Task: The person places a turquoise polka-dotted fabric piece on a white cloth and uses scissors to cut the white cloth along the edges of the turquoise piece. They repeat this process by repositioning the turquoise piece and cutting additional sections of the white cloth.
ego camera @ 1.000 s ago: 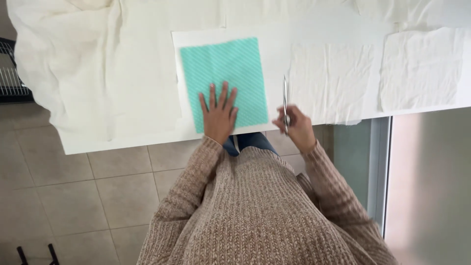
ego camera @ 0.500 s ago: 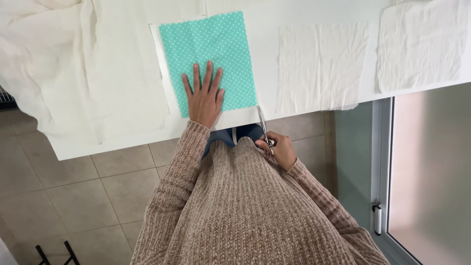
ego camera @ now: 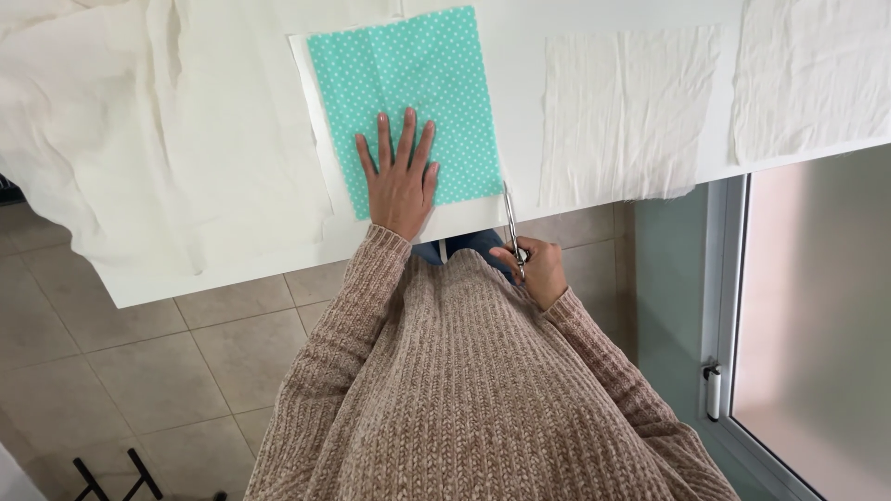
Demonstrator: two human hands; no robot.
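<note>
- Head view, the only one here: the left hand (ego camera: 401,176) is lying flat with fingers spread wide, pressing down on the teal dotted fabric (ego camera: 408,83), which is sitting on a white sheet (ego camera: 311,121) on the white table (ego camera: 232,269), close to the near edge.
- The right hand (ego camera: 538,269) is gripping a pair of scissors (ego camera: 511,223), fingers closed through the handles, just off the table edge. The blades are pointing away from the person and sitting right at the fabric's lower right corner.
- What's changed: a second ago the scissors were being held out to the right, apart from the teal piece. Half a second ago they were already closing in on that corner, and now the tips are meeting the edge of the white sheet there. So it looks like a cut along the teal piece's right side is only just starting.
- The left hand is staying planted on the same lower part of the fabric all along.
- Hard to tell: the blades are thin and seen edge-on, so whether they're parted or shut isn't clear, nor whether they're biting into anything yet.
- The top of the teal piece is cut off by the frame. Two cream fabric squares (ego camera: 626,111) are lying to the right, one cropped, and a big cream cloth (ego camera: 139,121) is draping off to the left.
</note>
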